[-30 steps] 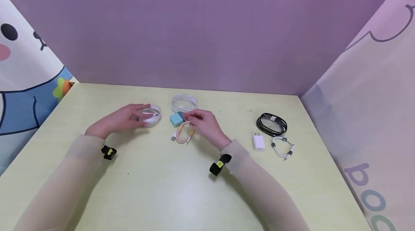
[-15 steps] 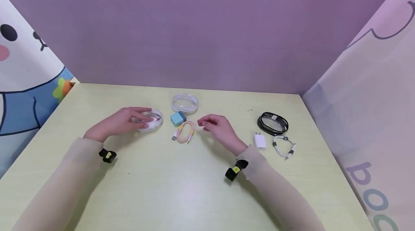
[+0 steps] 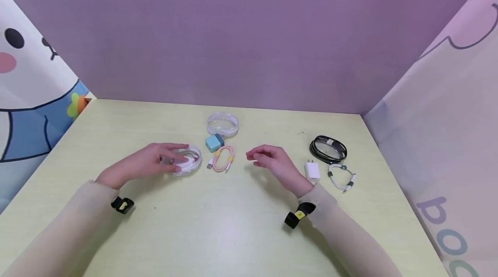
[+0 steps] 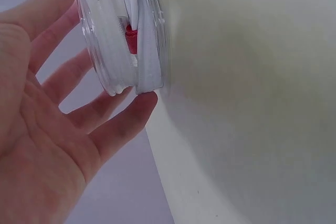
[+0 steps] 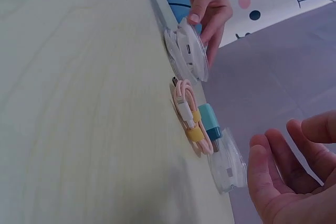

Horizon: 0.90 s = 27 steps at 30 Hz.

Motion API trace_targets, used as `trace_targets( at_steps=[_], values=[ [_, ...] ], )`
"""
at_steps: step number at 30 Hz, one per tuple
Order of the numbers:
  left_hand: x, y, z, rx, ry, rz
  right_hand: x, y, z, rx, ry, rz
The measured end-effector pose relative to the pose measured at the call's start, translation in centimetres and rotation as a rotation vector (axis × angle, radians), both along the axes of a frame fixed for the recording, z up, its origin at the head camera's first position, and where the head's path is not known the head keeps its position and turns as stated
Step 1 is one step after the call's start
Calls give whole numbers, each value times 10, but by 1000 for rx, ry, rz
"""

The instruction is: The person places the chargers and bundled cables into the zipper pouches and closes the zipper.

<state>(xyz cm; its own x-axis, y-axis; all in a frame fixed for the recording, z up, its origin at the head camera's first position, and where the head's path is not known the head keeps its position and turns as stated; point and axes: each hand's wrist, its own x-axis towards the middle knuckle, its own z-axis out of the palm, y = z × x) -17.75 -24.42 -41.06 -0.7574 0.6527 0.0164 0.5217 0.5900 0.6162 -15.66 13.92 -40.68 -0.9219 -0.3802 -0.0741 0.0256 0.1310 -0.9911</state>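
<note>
My left hand (image 3: 149,162) grips a clear round case (image 3: 194,156) with a white coiled cable inside; a red bit shows among the coils in the left wrist view. Seen from the right wrist, that case (image 5: 186,51) stands tilted at the table, thumb on one side and fingers on the other. My right hand (image 3: 278,164) hovers right of the pink cable (image 3: 229,162), its fingers loosely bent and holding nothing. That cable lies coiled with yellow ties beside a blue charger plug (image 3: 213,143). Behind them sits a second clear round case (image 3: 222,132).
To the right on the pale table (image 3: 218,225) lie a coiled black cable (image 3: 342,151), a white charger plug (image 3: 312,172) and a small white cable (image 3: 332,179) with dark ties. A purple wall (image 3: 233,52) closes off the back.
My right hand has drawn away from the blue plug, rightward and toward me. The left hand has brought its round case nearer to me and slightly right.
</note>
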Motion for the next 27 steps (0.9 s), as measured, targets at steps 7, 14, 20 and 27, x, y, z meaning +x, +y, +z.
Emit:
trace_targets(
  at_steps=[7, 14, 20, 27],
  values=[
    [23, 11, 3, -7, 23, -73, 12, 10, -3, 34, -4, 1],
    [43, 27, -1, -5, 96, -115, 20, 21, -9, 53, -17, -6],
    [52, 45, -1, -10, 104, -168, 23, 28, -15, 54, -32, -8],
    [53, 64, 0, -23, 95, -251, 23, 35, -17, 64, -44, -2]
  ],
)
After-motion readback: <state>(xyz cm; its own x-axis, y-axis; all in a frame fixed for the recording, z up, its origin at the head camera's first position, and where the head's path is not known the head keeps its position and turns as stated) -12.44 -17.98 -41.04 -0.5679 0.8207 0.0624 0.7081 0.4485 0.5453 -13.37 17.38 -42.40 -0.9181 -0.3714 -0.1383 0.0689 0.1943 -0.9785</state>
